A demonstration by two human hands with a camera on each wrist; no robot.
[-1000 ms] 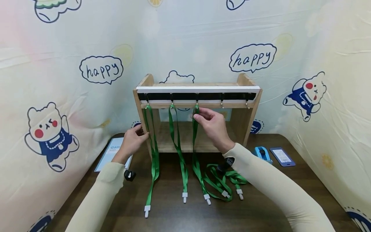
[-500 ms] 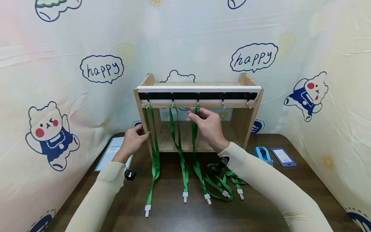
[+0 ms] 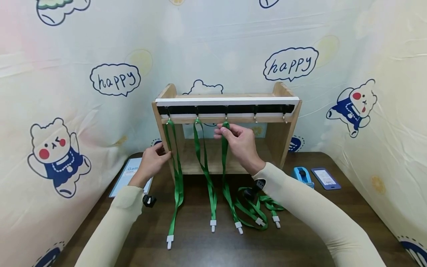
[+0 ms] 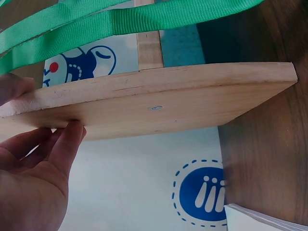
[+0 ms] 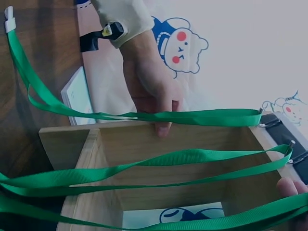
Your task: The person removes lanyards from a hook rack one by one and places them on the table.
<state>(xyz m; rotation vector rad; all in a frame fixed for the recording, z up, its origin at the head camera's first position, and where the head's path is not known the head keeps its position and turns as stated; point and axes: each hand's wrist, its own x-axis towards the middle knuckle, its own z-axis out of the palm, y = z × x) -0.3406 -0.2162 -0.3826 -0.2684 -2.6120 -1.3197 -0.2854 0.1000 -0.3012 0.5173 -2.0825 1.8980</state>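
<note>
A cartoon-printed backdrop (image 3: 83, 55) wraps round the scene; speech bubbles on it read "happy" at 10 o'clock and 2 o'clock of the head view, with bears in blue dungarees at 9 and 3 o'clock. Below it lies a dark wooden table (image 3: 200, 252). At the centre stands a wooden rack (image 3: 283, 111) with a white-and-black strip of hooks along its top front.

Both arms in cream sleeves reach up from 6 o'clock. The right hand (image 3: 241, 142) is raised to the third hook from the left, wrist bent, thumb and fingers pinching the top loop of the third green lanyard (image 3: 224, 155) just under the hook. The left hand (image 3: 151, 161) grips the rack's left upright, fingers curled round its edge and thumb against the face, as the left wrist view shows.

Two more green lanyards (image 3: 176, 178) hang from the first two hooks at 11 o'clock of the right hand, their white clips on the table. A loose pile of lanyards (image 3: 257, 211) lies at 5 o'clock of the rack.

At 8 o'clock of the rack lies a sheet (image 3: 128, 176) whose heading starts "Gam"; the rest is hidden. At 4 o'clock sit a blue tape dispenser (image 3: 301, 176) and a purple card holder (image 3: 326, 178), its print too small to read.
</note>
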